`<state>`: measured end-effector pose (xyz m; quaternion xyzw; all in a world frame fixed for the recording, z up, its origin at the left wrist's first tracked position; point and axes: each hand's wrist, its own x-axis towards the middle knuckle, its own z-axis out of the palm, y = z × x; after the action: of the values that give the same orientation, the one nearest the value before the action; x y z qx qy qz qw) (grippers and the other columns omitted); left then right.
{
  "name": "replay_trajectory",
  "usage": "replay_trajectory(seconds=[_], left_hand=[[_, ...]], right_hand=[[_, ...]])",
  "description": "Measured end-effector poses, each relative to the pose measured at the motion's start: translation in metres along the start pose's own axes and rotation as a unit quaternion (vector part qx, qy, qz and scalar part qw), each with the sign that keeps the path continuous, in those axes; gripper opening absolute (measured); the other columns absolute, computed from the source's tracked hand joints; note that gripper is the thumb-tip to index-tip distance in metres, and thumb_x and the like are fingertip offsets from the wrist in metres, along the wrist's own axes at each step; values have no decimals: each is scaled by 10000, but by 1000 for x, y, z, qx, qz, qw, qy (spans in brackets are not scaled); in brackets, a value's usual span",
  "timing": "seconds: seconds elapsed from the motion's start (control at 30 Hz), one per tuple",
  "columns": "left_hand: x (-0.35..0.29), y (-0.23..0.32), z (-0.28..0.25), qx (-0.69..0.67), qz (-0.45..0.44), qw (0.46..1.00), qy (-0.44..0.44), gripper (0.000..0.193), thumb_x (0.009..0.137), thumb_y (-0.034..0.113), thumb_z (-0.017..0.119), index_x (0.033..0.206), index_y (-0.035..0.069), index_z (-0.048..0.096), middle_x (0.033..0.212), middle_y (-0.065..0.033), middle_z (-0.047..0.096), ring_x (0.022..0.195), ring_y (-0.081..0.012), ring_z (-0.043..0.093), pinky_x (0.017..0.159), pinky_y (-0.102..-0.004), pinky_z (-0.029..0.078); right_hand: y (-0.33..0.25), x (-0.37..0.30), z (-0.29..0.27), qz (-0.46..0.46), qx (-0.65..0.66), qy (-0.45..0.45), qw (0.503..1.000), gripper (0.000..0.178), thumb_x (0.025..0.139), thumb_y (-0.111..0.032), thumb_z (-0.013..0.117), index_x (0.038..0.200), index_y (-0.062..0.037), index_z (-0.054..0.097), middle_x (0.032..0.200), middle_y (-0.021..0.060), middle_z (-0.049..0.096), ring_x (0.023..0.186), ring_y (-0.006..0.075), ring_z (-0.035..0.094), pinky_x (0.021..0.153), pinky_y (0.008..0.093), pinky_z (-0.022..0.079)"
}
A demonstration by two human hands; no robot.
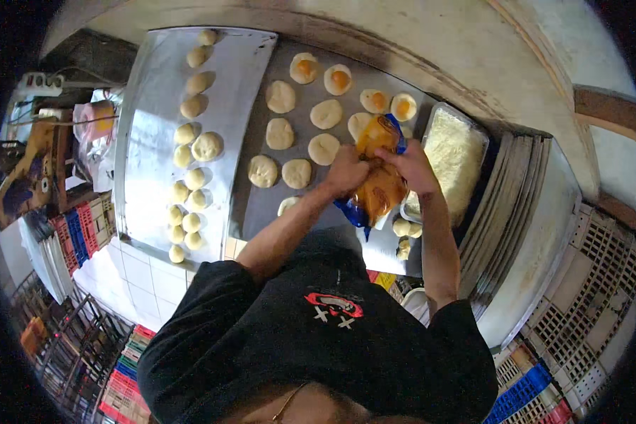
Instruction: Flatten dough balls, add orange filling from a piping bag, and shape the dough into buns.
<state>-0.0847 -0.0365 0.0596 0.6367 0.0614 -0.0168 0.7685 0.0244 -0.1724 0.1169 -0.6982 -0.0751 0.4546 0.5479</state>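
Note:
Both my hands grip a plastic bag of orange filling [380, 192] with blue ends, held over the right part of a dark baking tray [258, 205]. My left hand [348, 169] is closed round the bag's left side. Opposite it, my right hand [411, 167] is closed on the right side, near the upper end. Beneath and beyond the bag lie several flattened dough rounds [325, 114]. Those along the far edge carry a dab of orange filling [338, 78]; the nearer rounds I can see are plain. The bag partly covers some rounds.
To the left, a shiny metal tray [145, 141] bears a column of dough balls [193, 222]. A pan of pale, crumbly-looking stuff [454, 152] stands right of my right hand, with small dough pieces [406, 227] close by. Stacked trays [505, 205] lean further right; plastic crates [124, 396] stand below left.

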Motion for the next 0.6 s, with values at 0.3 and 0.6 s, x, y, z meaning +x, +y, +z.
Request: replay_trajectory(seconds=[0.3, 0.6], left_hand=[[-26, 7, -72, -436, -274, 848, 121, 473, 908, 404, 615, 1170, 13, 568, 978, -104, 663, 844, -234, 654, 732, -362, 534], [9, -58, -130, -203, -270, 876, 343, 782, 922, 620, 450, 1257, -86, 489, 1011, -189, 649, 947, -265, 637, 798, -380, 507]], right_hand=[[3, 69, 91, -148, -281, 98, 943, 414, 810, -409, 711, 920, -11, 696, 801, 187, 686, 757, 338, 665, 689, 408, 505], [2, 159, 137, 1, -273, 20, 962, 626, 861, -570, 604, 1002, 35, 675, 936, 136, 692, 926, 236, 631, 822, 379, 472]])
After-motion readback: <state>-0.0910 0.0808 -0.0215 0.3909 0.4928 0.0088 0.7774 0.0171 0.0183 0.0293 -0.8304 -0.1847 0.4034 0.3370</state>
